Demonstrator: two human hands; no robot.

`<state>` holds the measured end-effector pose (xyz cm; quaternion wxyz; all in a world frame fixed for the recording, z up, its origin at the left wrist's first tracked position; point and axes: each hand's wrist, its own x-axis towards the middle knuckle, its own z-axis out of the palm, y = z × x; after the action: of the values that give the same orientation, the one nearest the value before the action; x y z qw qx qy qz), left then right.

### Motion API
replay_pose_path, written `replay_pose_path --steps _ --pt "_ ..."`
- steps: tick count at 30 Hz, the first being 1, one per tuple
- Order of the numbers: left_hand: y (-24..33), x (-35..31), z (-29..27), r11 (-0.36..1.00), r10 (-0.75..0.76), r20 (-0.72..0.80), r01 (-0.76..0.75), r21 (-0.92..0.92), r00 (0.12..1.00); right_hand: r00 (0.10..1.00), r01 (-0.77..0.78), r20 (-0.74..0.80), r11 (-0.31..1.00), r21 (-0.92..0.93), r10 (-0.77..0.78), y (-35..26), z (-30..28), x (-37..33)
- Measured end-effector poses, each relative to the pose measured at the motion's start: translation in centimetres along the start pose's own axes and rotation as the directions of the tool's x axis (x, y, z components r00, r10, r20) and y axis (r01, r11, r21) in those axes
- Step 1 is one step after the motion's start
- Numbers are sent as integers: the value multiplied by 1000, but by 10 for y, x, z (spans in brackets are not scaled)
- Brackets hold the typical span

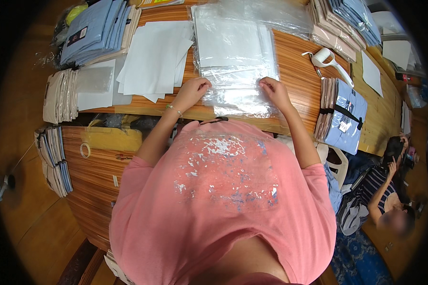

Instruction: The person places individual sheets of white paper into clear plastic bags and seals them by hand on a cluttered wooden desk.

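In front of me on the wooden table lies a stack of clear plastic bags [240, 100], with white sheets [229, 45] showing through the film. At the stack's left edge, my left hand [192, 94] is closed, thumb and fingers pinching the film. My right hand [276, 92] pinches the plastic at the opposite edge in the same way. Both hands are level with each other, and glare on the film hides how many layers they hold. Just left of the stack, loose white paper sheets [152, 57] lie fanned out.
Folded blue shirts [92, 33] are piled at the far left, with beige ones [61, 96] nearer. A white lint roller [324, 58] and a strapped shirt bundle [345, 114] lie to the right. A roll of tape [85, 150] rests on the lower left table. Another person [378, 190] is at the right.
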<state>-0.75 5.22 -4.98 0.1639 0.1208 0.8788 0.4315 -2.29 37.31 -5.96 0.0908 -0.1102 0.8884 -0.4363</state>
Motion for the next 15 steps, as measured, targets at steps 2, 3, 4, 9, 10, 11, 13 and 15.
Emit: replay_pose_path --steps 2,3,4,9,10,11,13,15 --pt "-5 -2 4 997 -19 -23 17 -78 1000 999 -48 6 999 9 48 -2 2 3" --pt "-5 -2 8 992 17 -57 -24 -120 998 999 -50 -3 999 22 50 1 4 4" --pt "-6 -1 10 985 53 -92 -67 -161 994 999 -52 -12 998 34 52 5 7 4" --pt "-6 0 7 986 -64 -84 50 -162 994 996 -87 -29 996 -6 87 2 8 7" --pt "-5 0 7 983 -93 -71 81 -162 993 994 -100 -36 995 -10 99 -1 8 6" --pt "-4 1 8 987 -77 -103 61 -151 992 993 -113 -43 994 -13 112 -3 8 7" --pt "-2 0 12 992 -41 -163 21 -125 986 989 -144 -40 987 -67 142 -5 8 8" --pt "-5 -2 16 998 17 -222 -30 -57 975 993 -106 -70 990 -94 100 0 10 9"
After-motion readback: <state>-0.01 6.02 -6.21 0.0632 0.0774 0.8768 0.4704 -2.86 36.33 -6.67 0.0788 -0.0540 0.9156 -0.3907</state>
